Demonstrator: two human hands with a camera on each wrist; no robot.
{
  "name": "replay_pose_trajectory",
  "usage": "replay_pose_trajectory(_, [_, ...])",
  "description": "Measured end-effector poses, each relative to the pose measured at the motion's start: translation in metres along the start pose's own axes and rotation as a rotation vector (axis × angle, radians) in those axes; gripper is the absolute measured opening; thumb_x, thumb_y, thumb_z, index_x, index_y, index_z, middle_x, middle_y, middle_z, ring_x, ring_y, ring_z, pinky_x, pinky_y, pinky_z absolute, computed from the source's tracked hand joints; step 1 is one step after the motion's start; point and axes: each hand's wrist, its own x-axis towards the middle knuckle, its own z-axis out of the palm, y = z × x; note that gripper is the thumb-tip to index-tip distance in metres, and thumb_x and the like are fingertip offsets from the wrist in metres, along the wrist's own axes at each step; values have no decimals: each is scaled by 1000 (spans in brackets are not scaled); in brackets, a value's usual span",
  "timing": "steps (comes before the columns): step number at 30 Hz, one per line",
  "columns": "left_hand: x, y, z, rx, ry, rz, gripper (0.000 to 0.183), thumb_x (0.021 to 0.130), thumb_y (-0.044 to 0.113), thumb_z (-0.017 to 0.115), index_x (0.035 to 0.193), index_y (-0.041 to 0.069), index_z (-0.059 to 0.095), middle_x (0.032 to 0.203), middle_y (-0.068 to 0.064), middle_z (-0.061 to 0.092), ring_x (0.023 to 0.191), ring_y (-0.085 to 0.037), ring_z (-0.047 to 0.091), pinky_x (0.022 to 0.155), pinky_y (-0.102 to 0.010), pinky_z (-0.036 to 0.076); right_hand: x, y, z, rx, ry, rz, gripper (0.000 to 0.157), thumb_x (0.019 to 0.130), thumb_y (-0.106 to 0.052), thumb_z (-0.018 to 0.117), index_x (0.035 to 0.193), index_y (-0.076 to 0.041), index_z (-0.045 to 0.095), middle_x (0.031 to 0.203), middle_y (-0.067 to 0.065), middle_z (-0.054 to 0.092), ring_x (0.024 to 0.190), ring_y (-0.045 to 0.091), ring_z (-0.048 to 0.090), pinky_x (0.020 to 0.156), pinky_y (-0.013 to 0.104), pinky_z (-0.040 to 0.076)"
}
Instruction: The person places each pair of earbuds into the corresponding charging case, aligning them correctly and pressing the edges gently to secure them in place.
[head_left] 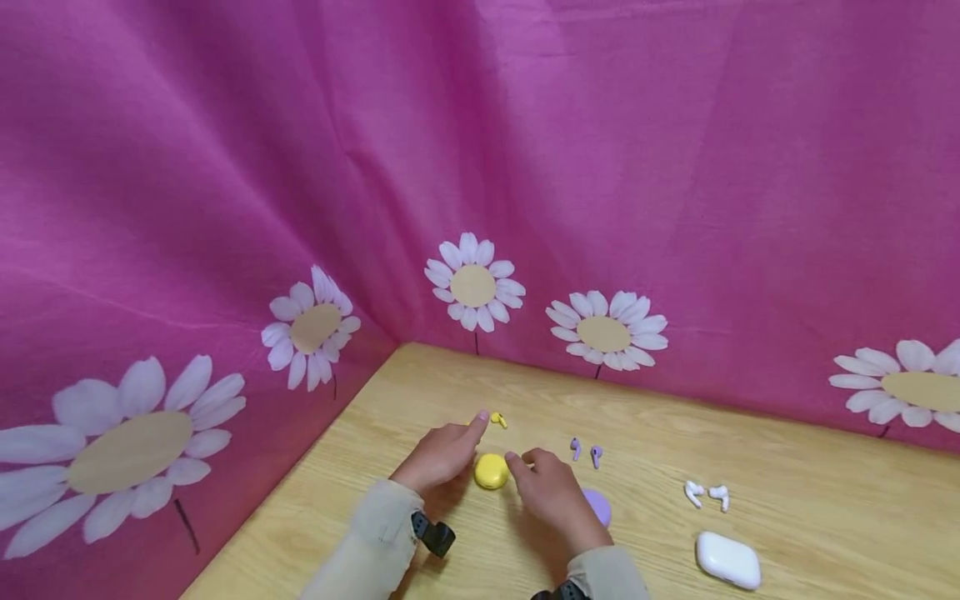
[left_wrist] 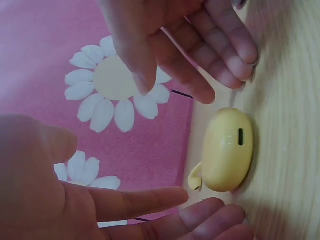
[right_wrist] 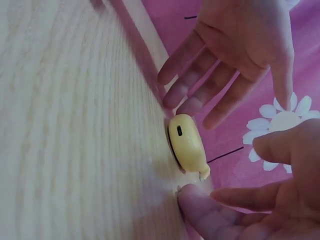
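A rounded yellow earbud case (head_left: 491,472) sits on the wooden table between my two hands, its charging port facing me in both wrist views. My left hand (head_left: 446,454) is at its left side, fingers extended and palm turned toward it. On the other side my right hand (head_left: 547,492) has its fingers loosely bent, the fingertips near the case. Neither hand holds anything. Just beyond the case lies a yellow earbud (head_left: 498,420); a bit of yellow beside it is mostly hidden by the left hand. In the left wrist view, an earbud (left_wrist: 196,179) peeks out behind the case.
Two purple earbuds (head_left: 596,456) lie right of the yellow ones, and a purple case (head_left: 598,506) is partly covered by my right hand. Farther right are two white earbuds (head_left: 693,493) and a white case (head_left: 728,560). A pink daisy-print cloth (head_left: 675,208) borders the table behind and left.
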Motion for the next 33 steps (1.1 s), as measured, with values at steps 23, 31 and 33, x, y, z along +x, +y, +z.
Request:
replay_pose_trajectory(23, [5, -8, 14, -207, 34, -68, 67, 96, 61, 41, 78, -1, 61, 69, -9, 59, 55, -18, 61, 50, -31, 56, 10, 1, 18, 67, 36, -31, 25, 90, -20, 62, 98, 3, 69, 91, 9, 67, 87, 23, 60, 78, 41, 53])
replay_pose_trajectory(31, [7, -8, 16, -245, 21, -85, 50, 98, 47, 49, 85, 1, 66, 72, -8, 60, 56, -16, 60, 50, -29, 57, 12, 6, 20, 105, 59, -39, 24, 87, -16, 64, 100, 3, 70, 87, 6, 69, 83, 18, 62, 75, 36, 54])
replay_pose_trajectory(33, [9, -7, 18, -255, 8, -70, 44, 99, 39, 52, 82, 1, 67, 71, -8, 60, 56, -15, 59, 50, -28, 57, 13, 9, 19, 132, 70, -38, 23, 87, -15, 65, 100, 4, 69, 82, 5, 68, 75, 15, 63, 70, 33, 54])
